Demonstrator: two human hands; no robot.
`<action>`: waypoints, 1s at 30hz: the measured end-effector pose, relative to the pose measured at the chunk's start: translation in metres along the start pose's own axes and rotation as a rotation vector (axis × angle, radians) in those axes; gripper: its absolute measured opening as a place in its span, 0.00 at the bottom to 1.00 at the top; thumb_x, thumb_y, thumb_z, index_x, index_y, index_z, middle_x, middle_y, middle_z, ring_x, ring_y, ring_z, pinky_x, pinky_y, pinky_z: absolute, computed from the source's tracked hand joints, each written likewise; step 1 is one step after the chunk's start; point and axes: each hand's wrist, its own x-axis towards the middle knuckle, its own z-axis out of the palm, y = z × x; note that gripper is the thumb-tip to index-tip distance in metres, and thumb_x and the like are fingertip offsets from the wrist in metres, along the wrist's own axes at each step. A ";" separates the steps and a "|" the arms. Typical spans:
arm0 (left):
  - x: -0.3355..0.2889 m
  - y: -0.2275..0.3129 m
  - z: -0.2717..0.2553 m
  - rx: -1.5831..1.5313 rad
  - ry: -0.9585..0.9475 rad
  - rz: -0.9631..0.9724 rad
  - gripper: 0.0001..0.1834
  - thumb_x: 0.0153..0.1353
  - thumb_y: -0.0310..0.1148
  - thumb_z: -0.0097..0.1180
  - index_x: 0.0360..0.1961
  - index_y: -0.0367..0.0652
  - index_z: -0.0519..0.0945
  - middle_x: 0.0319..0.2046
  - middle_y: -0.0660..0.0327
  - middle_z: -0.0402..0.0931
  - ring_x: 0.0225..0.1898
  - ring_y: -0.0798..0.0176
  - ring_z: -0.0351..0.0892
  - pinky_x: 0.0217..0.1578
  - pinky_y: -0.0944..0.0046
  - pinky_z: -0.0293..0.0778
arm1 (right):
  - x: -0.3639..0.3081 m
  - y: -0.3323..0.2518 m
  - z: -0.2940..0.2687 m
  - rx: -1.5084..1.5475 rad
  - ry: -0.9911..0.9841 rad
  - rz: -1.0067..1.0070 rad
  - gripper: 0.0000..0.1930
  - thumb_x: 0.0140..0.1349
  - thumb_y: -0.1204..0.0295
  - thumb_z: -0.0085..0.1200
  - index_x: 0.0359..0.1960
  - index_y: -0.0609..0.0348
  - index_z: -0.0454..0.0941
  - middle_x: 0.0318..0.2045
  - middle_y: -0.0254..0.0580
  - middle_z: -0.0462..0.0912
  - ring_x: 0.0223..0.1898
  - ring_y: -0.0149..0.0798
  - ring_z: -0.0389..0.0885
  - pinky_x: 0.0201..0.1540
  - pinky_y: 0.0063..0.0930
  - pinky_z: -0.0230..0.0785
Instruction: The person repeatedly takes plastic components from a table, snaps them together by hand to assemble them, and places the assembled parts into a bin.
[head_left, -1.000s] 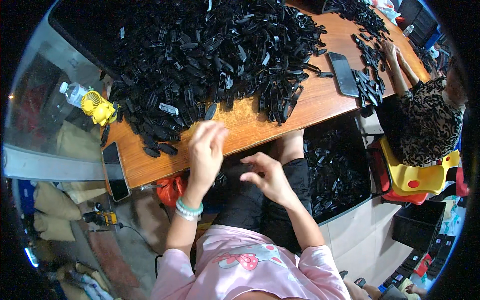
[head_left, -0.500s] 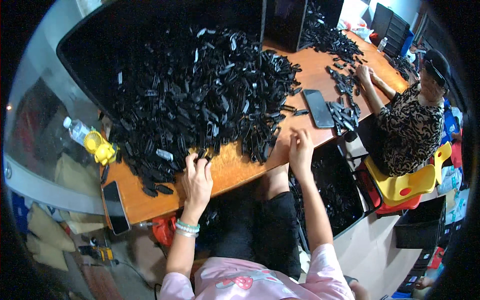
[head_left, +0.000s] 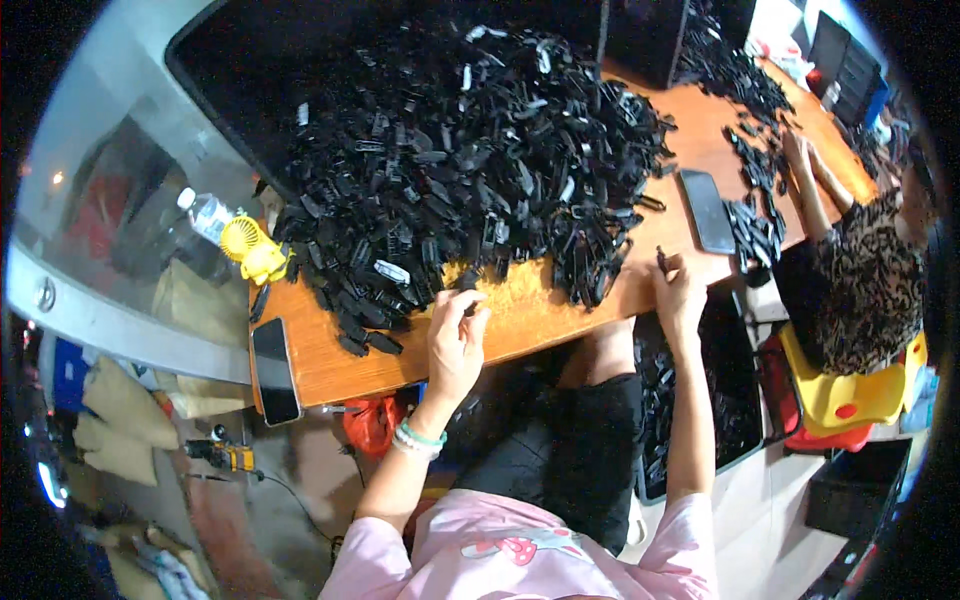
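A large heap of small black plastic pieces (head_left: 440, 170) covers the wooden table (head_left: 340, 375) in front of me. At the heap's near edge, my left hand (head_left: 456, 345) is closed, its fingertips pinching a small black piece (head_left: 467, 280). My right hand (head_left: 682, 305) is over the front edge, to the right of the heap. Its thumb and fingers close on another slim black piece (head_left: 661, 262), which points upward. The exact kind of these pieces is too small to make out.
Phones lie at the table's left corner (head_left: 276, 370) and right of the heap (head_left: 706, 212). A yellow fan (head_left: 255, 250) stands beside a bottle (head_left: 205, 215). Below my right forearm is a black bin (head_left: 715, 400) of pieces. A co-worker (head_left: 865, 290) sits at the right.
My left hand has come up off the table edge of the heap with a black piece in its fingers. A piece now shows in my right fingertips. The whole view has shifted.
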 end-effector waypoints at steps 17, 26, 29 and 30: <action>-0.036 0.061 -0.036 -0.327 -0.367 -0.256 0.14 0.58 0.22 0.56 0.45 0.27 0.75 0.33 0.54 0.75 0.23 0.65 0.76 0.26 0.68 0.71 | -0.116 -0.106 -0.044 0.832 -0.736 -0.448 0.21 0.58 0.77 0.53 0.55 0.64 0.69 0.38 0.50 0.73 0.40 0.47 0.74 0.46 0.34 0.66; -0.033 0.067 -0.046 -0.056 -0.314 0.080 0.15 0.53 0.23 0.60 0.42 0.28 0.75 0.31 0.48 0.73 0.30 0.48 0.76 0.30 0.59 0.72 | -0.124 -0.110 -0.049 0.776 -0.704 -0.482 0.22 0.57 0.82 0.51 0.55 0.65 0.67 0.36 0.51 0.72 0.38 0.50 0.74 0.43 0.33 0.67; -0.032 0.069 -0.047 -0.043 -0.332 0.088 0.14 0.53 0.23 0.60 0.40 0.28 0.76 0.31 0.48 0.73 0.30 0.48 0.77 0.30 0.59 0.72 | -0.127 -0.108 -0.046 0.750 -0.669 -0.540 0.23 0.56 0.83 0.51 0.55 0.67 0.67 0.34 0.51 0.71 0.35 0.51 0.73 0.40 0.33 0.68; -0.032 0.071 -0.047 -0.038 -0.338 0.078 0.13 0.53 0.23 0.60 0.40 0.27 0.76 0.31 0.48 0.74 0.29 0.48 0.77 0.29 0.59 0.72 | -0.128 -0.107 -0.045 0.741 -0.658 -0.577 0.23 0.55 0.83 0.51 0.55 0.68 0.67 0.33 0.51 0.71 0.33 0.52 0.73 0.38 0.34 0.68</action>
